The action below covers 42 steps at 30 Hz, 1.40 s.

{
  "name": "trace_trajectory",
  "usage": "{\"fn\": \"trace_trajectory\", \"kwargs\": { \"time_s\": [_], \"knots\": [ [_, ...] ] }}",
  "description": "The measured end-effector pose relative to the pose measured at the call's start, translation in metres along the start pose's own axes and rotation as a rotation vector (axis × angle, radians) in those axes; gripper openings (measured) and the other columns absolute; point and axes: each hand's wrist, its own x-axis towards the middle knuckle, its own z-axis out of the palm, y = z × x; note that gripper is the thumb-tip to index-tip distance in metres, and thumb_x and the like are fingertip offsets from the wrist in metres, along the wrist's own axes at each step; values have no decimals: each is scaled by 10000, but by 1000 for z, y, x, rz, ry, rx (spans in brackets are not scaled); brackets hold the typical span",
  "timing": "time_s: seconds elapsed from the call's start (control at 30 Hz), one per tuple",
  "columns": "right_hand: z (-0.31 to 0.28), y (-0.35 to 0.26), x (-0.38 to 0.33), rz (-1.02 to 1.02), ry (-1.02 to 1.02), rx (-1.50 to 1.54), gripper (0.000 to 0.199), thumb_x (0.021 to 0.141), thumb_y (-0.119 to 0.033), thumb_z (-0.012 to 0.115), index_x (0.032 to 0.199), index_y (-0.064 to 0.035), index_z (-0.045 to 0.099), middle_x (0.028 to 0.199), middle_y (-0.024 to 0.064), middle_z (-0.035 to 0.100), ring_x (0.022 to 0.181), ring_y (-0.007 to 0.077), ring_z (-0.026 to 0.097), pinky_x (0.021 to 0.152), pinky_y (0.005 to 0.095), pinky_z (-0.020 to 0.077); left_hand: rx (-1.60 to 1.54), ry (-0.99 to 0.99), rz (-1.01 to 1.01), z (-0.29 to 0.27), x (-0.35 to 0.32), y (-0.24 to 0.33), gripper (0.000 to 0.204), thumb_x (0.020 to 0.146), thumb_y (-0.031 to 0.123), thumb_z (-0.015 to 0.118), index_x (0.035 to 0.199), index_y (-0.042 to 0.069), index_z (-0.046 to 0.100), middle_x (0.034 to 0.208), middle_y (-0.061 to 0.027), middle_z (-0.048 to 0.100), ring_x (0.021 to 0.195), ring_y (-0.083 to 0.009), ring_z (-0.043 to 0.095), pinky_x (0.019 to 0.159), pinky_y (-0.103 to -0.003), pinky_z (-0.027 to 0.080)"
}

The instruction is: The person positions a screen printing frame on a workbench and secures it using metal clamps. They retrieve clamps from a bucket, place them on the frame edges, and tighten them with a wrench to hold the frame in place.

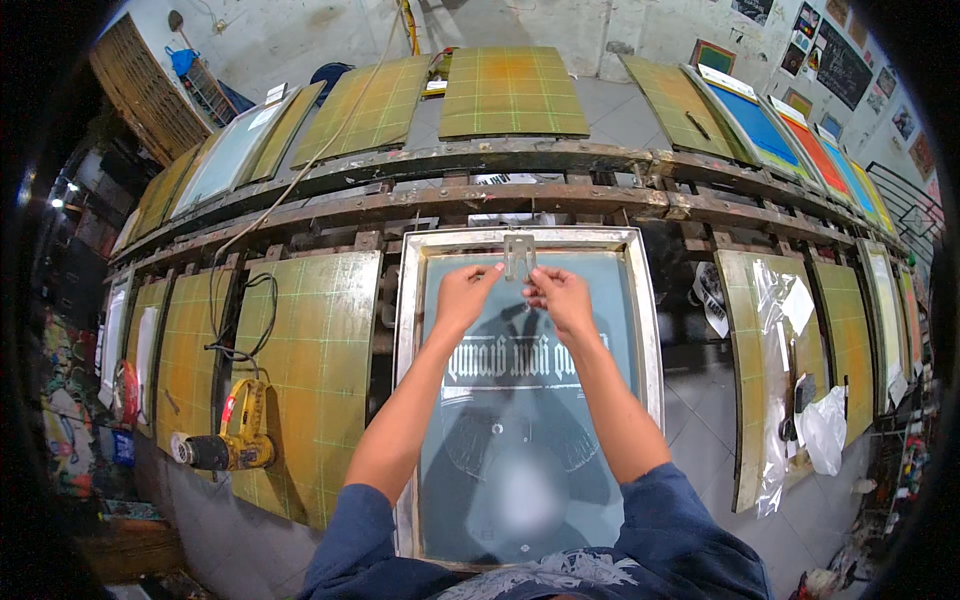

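A silk-screen frame (648,330) with pale metal edges and blue-grey mesh lies in front of me. Its mesh carries light gothic lettering and a fainter winged design. At the middle of the far edge sits a slotted metal bracket (519,256), reaching over the rim. My left hand (466,298) pinches at the bracket's left side, thumb and forefinger together. On the other side my right hand (562,300) is closed, its fingertips at the bracket's right edge and the other fingers curled. Anything small between those fingers is hidden.
Metal rails (430,208) run across beyond the frame. Yellow-green printing boards (330,330) stand along both sides. A yellow heat gun (245,430) with a black cord rests on the left boards. Clear plastic (825,430) lies on a right board. More screens (745,115) line the far row.
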Motion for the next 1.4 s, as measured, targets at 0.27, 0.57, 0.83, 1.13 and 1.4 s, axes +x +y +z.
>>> {"fn": "trace_trajectory", "kwargs": {
  "time_s": [0.27,0.57,0.83,1.13,1.4],
  "knots": [
    [11,-2,78,-42,91,-92,245,928,-86,667,1110,69,610,875,140,704,684,173,684,572,279,554,166,168,52,15,70,-21,320,895,336,678,1025,57,763,866,-148,742,808,-207,712,750,-325,522],
    [7,-1,90,-31,124,-220,223,901,-78,693,1086,39,648,821,146,717,593,153,666,486,254,509,166,202,94,34,83,-22,309,853,322,720,1035,77,769,750,-137,717,691,-226,691,694,-348,521],
    [14,3,97,-166,235,-346,204,867,-46,674,1057,25,687,775,155,723,562,190,698,459,299,532,405,23,90,39,87,-23,454,864,359,702,1266,150,674,993,-215,716,918,-375,688,820,-439,534],
    [10,0,92,-304,254,-531,235,881,-113,656,1078,-4,724,749,161,725,593,224,712,531,343,554,453,0,140,47,78,-12,493,893,375,677,1328,149,628,637,-187,609,621,-333,629,615,-449,469],
    [2,-14,92,-496,93,-1220,349,885,-275,675,1221,-182,703,891,164,727,875,370,684,819,483,515,478,123,223,44,86,-34,499,848,381,734,1284,148,663,797,-199,698,789,-359,687,744,-444,528]
  ]
}}
